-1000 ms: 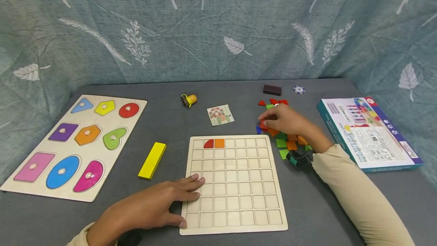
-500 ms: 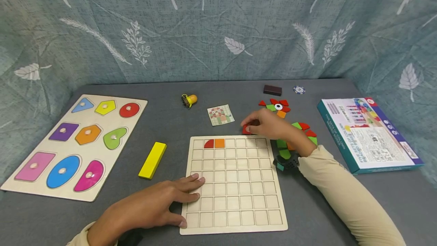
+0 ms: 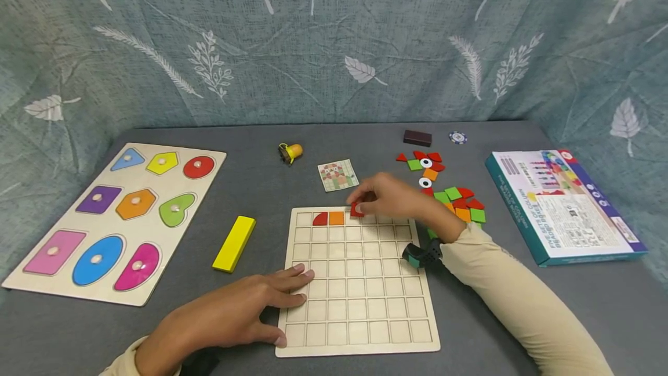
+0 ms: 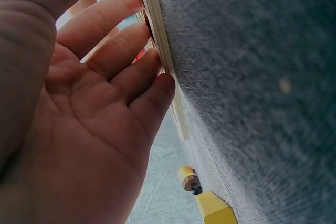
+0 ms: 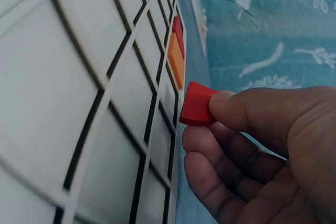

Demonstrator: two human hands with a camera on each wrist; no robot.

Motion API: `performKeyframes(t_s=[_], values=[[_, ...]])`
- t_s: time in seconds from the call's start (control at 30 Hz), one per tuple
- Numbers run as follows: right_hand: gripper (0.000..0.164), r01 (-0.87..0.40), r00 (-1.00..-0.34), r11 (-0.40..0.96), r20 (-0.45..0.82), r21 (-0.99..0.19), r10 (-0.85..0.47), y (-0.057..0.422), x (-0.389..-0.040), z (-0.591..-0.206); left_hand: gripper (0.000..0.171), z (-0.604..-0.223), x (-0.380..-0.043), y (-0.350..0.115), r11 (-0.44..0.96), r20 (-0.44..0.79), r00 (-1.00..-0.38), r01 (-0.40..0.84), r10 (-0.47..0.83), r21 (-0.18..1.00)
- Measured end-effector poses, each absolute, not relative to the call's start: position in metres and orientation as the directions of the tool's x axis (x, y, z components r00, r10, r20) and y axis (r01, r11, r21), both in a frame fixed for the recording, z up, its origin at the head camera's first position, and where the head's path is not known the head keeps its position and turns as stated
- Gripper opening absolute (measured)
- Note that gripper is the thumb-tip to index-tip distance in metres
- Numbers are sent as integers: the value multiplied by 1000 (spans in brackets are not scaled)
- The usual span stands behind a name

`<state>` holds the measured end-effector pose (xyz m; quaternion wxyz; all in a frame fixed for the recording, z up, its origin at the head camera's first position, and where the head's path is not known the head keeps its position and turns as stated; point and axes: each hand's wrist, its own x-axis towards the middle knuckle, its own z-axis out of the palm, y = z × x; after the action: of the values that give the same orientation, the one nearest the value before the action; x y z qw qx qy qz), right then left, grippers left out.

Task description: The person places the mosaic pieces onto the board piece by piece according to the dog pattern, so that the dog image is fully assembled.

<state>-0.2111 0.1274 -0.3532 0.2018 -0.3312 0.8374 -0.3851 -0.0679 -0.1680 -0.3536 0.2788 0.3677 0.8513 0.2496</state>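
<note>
My right hand (image 3: 391, 197) pinches a small red tile (image 5: 197, 104) between thumb and fingers. In the head view it is over the top row of a wooden grid board (image 3: 357, 289), just right of an orange square tile (image 3: 336, 218). A red quarter-round tile (image 3: 320, 219) sits in the cell left of the orange one. The right wrist view shows the held tile tilted, close to the board's far edge. My left hand (image 3: 250, 311) rests with fingers spread on the board's left edge; the left wrist view shows its fingertips (image 4: 167, 83) right at the edge.
Several loose tiles (image 3: 454, 193) lie right of the board, partly behind my right arm. A pattern card (image 3: 338, 176), yellow block (image 3: 234, 244), yellow-and-black toy (image 3: 290, 152), dark block (image 3: 417, 138) and poker chip (image 3: 458, 137) surround it. A shape puzzle (image 3: 172, 248) lies left, a box (image 3: 569, 208) right.
My right hand has carried the red tile leftward from the loose tiles to the board's top row, uncovering more of the pile. My left hand has stayed on the board.
</note>
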Motion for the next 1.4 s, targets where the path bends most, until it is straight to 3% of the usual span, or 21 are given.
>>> performKeyframes(t_s=[1.4], values=[[6, -466, -696, 534, -80, -705, -713, 113, -204, -362, 62, -356, -66, -169, 595, -275, -578, 488, 769, 638]])
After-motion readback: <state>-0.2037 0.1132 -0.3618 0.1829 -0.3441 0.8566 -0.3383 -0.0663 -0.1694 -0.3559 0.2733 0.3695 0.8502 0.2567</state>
